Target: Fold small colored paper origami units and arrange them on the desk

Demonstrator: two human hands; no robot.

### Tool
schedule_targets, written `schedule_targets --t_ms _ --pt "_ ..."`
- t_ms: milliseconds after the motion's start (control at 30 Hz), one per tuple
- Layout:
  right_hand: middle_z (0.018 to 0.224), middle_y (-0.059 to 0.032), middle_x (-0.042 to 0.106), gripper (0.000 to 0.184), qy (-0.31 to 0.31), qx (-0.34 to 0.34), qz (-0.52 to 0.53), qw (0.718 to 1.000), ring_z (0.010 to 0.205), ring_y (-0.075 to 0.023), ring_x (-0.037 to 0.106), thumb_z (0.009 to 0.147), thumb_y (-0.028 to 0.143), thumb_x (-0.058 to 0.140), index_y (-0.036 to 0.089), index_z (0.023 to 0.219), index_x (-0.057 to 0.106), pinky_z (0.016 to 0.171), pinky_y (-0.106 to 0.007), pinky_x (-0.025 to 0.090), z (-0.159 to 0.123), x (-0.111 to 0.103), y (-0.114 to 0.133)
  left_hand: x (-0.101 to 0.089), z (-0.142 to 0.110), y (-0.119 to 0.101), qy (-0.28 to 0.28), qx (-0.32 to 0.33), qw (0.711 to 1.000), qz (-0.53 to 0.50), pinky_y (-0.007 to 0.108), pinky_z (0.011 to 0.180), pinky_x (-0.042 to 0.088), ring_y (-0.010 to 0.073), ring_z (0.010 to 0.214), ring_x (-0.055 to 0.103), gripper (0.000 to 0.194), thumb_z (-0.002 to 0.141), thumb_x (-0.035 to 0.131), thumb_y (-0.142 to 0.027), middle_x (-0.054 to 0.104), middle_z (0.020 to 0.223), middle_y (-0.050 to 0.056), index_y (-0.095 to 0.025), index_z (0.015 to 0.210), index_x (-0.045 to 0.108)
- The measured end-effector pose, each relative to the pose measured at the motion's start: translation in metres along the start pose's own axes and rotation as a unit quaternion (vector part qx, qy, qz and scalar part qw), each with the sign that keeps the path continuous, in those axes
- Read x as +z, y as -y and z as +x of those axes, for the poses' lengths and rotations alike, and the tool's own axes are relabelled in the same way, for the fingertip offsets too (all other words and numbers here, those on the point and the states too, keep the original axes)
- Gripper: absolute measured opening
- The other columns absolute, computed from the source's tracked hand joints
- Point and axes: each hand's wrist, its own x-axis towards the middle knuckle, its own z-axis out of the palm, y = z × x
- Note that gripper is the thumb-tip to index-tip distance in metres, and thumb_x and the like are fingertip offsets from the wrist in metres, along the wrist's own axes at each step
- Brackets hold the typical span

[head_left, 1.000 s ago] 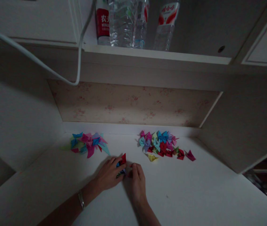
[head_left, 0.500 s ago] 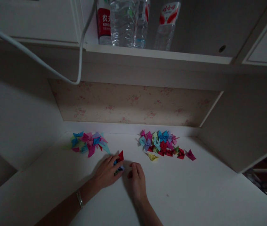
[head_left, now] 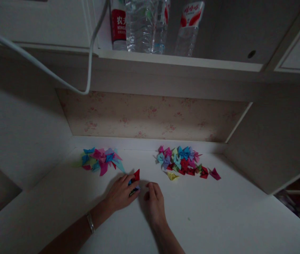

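Onto the white tabletop: the right heap and left heap of folded papers sit far back, likely giving the hands room. Hands apart now — left hand arched palm-down over small folded papers, clamped or merely covering, can't tell — right hand beside it, fingers curled, grip hidden.

In dim light, a white desktop spreads toward 6 o'clock, walled by side panels at 9 and 3. Floral wallpaper lines the back beneath an open shelf at 12 o'clock, between pale cabinet doors at 10 and 2.
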Motion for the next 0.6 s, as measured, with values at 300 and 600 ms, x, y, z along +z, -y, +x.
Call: schedule_targets --t_ms 300,600 --pt "0.061 0.0031 0.051 0.033 0.002 0.011 -0.005 1.000 0.056 -0.0145 0.049 0.092 0.046 0.042 0.020 0.082 0.059 0.055 -0.025 0.038 -0.001 0.000 -0.002 -0.005 0.004 0.008 -0.015 0.000 1.000 0.028 0.040 0.084 0.047 0.0258 0.099 0.055 0.029 0.087 0.052 -0.037 0.058 0.114 0.010 -0.025 0.110 0.063" --pt "0.058 0.0033 0.051 0.032 0.010 0.010 -0.026 1.000 0.056 -0.0146 0.049 0.091 0.045 0.044 0.019 0.081 0.060 0.055 -0.025 0.037 -0.002 -0.002 0.001 -0.041 0.039 0.127 0.004 -0.091 0.989 0.116 0.046 0.094 0.040 0.0306 0.112 0.050 0.038 0.087 0.050 -0.043 0.055 0.121 0.015 -0.021 0.116 0.063"
